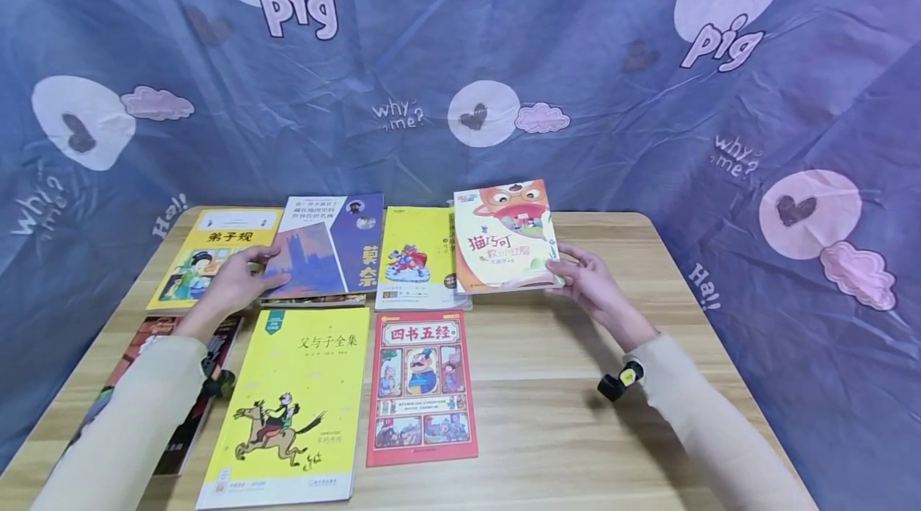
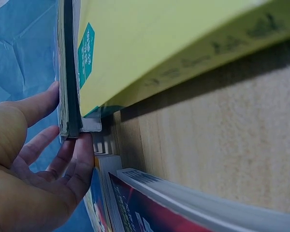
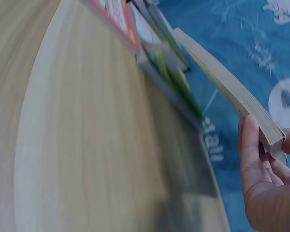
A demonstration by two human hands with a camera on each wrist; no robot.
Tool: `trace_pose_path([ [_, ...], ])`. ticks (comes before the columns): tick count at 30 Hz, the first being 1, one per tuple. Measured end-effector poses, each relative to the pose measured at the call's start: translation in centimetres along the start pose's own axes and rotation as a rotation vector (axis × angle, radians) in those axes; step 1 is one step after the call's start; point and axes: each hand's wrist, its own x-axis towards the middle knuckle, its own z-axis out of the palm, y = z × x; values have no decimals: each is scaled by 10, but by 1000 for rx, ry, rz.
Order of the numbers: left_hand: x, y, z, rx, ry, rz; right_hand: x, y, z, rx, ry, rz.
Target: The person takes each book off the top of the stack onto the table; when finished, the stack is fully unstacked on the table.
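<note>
In the head view my left hand (image 1: 241, 283) pinches the near-left edge of a blue and purple book (image 1: 360, 243). The left wrist view has the thumb on one face of this book (image 2: 68, 67) and fingers on the other. My right hand (image 1: 593, 287) grips the lower right corner of a white picture book (image 1: 496, 243) with an orange animal on its cover. In the right wrist view that book (image 3: 232, 89) is off the table, page edges showing, between thumb and fingers. It overlaps the right side of a yellow book (image 1: 410, 247).
Left of the hands lies a yellow 弟子规 book (image 1: 205, 239). In front are a dark book (image 1: 183, 431) partly under the left forearm, a large yellow book (image 1: 288, 383) and a red book (image 1: 422, 391). A blue printed cloth (image 1: 612, 95) hangs behind the wooden table (image 1: 561, 415).
</note>
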Motion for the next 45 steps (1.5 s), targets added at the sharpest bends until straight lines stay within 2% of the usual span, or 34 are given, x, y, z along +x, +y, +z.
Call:
trace_pose_path([
  [11, 3, 0, 0, -3, 9, -13, 7, 11, -35, -3, 34, 49],
  [18, 2, 1, -1, 3, 5, -7, 14, 16, -42, -24, 33, 85],
  [30, -3, 3, -3, -3, -8, 6, 24, 22, -45, -135, 36, 118],
  [35, -2, 2, -3, 1, -9, 6, 25, 24, -45, -271, 70, 100],
  [41, -1, 2, -3, 17, -6, -5, 25, 21, -43, -579, 195, 7],
  [45, -2, 3, -3, 22, -6, -21, 23, 16, -34, -639, 277, -62],
])
